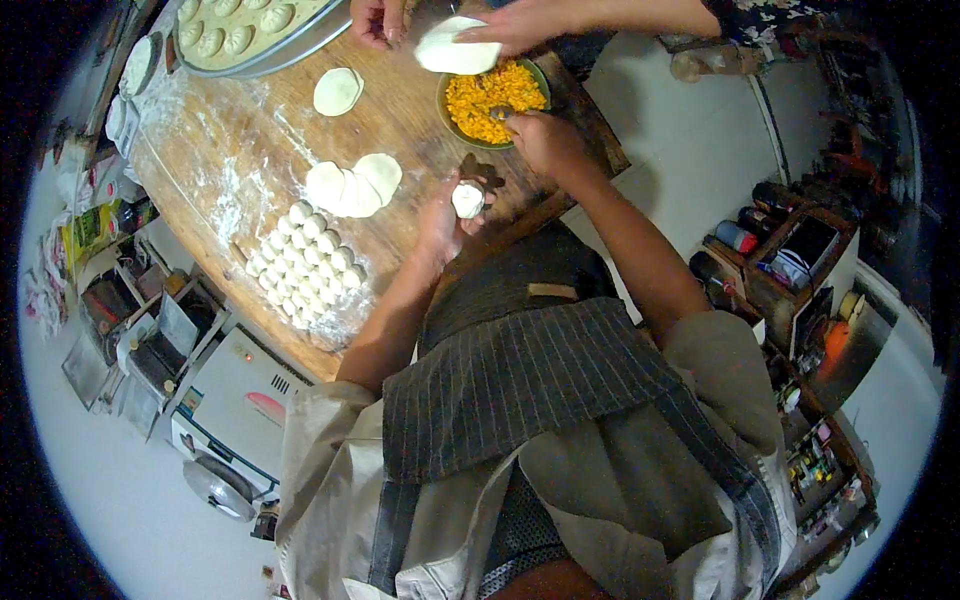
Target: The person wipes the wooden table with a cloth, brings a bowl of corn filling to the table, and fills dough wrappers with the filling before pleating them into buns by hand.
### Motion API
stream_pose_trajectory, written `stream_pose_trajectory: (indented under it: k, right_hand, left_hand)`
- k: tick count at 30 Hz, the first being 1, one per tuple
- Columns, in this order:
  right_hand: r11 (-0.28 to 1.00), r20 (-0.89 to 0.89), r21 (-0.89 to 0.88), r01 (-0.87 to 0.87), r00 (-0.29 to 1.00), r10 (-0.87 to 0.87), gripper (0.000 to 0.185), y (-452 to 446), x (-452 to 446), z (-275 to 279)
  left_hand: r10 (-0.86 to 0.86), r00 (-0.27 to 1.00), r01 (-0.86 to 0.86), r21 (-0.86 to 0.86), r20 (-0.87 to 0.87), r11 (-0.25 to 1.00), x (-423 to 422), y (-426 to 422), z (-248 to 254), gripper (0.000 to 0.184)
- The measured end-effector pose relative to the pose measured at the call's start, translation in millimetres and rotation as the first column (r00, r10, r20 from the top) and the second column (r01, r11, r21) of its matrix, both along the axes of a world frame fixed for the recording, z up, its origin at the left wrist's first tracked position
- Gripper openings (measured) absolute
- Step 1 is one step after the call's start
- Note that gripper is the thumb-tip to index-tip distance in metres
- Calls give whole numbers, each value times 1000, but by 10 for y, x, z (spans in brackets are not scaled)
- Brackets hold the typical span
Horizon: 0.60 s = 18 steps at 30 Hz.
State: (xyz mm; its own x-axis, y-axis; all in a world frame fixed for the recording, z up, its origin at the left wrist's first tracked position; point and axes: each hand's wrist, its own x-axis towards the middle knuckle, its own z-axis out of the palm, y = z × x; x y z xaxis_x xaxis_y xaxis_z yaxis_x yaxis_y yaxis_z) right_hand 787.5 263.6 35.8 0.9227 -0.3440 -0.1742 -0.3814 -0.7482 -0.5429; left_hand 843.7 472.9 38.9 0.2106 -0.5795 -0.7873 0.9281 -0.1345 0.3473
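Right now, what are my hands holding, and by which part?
The left hand cradles a dough piece from beneath; the right hand grips a spoon by its handle, above the filling.

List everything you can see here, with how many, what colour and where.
Wooden table: one, brown, flour-dusted, upper left
Tray: one, silvery, top left
Pleated buns: several, pale, in the tray
Loose wrapper: one, white, below the tray
Overlapping wrappers: several, white, mid-table
Small dough pieces: many, white, near table edge
Bowl: one, green, holding orange-yellow filling
White appliance: one, lower left
Shelving: dark, cluttered, right; items too small to count
Co-worker's hands: two, top, with one white wrapper
Striped apron: one, dark, centre
Left hand: one, holding a white dough round
Right hand: one, gripping a utensil in the filling
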Motion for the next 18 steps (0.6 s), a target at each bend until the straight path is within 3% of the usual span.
stream_pose_trajectory:
  k: [6, 9, 11, 14, 18]
  right_hand:
    - [997, -63, -58, -49, 997, 45, 13, -1, 82, 6]
    - [995, -147, -57, -81, 987, 72, 28, -2, 125, 72]
    - [998, 5, -62, -33, 999, 33, 14, -9, 67, -4]
    - [1000, 7, -3, -22, 1000, 22, 18, -96, -15, -138]
    - [996, 72, 81, 41, 996, -47, 18, -92, -31, 192]
  left_hand:
    - [14, 1000, -14, 3, 5, 1000, 6, -40, 107, 43]
    - [11, 1000, -11, -6, 14, 1000, 29, -58, 94, 42]
    - [42, 999, -42, -4, 25, 999, 50, -93, 129, 42]
    - [93, 995, -90, -88, 29, 992, 128, -176, 140, 42]
    - [119, 992, -113, -149, 32, 982, 243, -332, 182, 45]
